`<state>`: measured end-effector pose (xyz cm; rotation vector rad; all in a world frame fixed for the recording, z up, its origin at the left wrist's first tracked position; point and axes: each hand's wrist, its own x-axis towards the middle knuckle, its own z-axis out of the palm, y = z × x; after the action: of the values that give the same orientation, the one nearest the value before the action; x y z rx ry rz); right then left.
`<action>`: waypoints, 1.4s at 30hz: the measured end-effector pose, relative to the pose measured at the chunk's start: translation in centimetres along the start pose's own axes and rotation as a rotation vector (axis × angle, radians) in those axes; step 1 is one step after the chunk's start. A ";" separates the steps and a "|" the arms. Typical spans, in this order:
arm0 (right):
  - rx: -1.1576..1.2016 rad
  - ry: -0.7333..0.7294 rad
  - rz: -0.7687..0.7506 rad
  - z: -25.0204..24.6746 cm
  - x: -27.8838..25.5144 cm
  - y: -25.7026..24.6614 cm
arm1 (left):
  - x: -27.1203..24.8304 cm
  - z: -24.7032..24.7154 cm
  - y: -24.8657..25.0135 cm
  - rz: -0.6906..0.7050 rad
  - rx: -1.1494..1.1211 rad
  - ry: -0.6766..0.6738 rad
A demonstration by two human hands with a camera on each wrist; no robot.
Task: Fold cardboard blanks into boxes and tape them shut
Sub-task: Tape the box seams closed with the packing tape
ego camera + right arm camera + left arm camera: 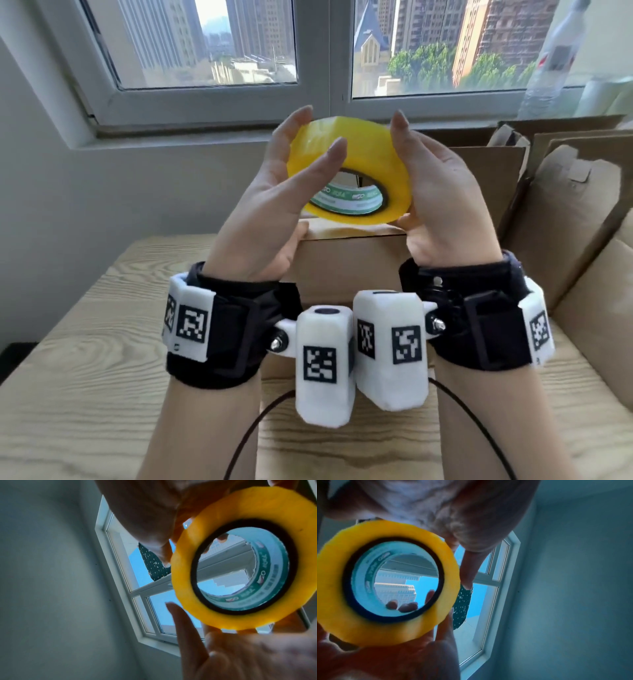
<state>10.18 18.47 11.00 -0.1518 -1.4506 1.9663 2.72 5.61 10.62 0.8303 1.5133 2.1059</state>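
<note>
I hold a yellow roll of packing tape up in front of the window, tilted, with its green-printed core facing me. My left hand pinches its left side, thumb on the near face and fingers behind. My right hand cups the right side, with the thumb under the roll's lower edge. Below the roll a closed brown cardboard box stands on the wooden table. Both wrist views show the tape roll close up, with the window visible through its core.
Folded cardboard blanks lean in a stack at the right, with an open carton behind the box. A plastic bottle stands at the window's right. The window sill and a white wall lie beyond the table's far edge. Camera cables hang under my wrists.
</note>
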 end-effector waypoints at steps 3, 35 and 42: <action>-0.140 -0.103 0.034 0.3 -0.2 0.2 | 0.1 -0.2 0.2 -0.029 -0.015 0.078; -0.357 -0.016 0.028 0.8 -0.8 0.7 | -0.2 -0.9 -0.1 -0.019 0.121 0.128; -0.570 0.026 0.069 2.5 -2.2 -1.0 | -0.7 -1.0 1.3 -0.003 0.395 0.065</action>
<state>11.14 15.31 12.14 -0.4799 -1.9740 1.5431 2.54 4.06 11.51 0.8956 2.0014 1.8730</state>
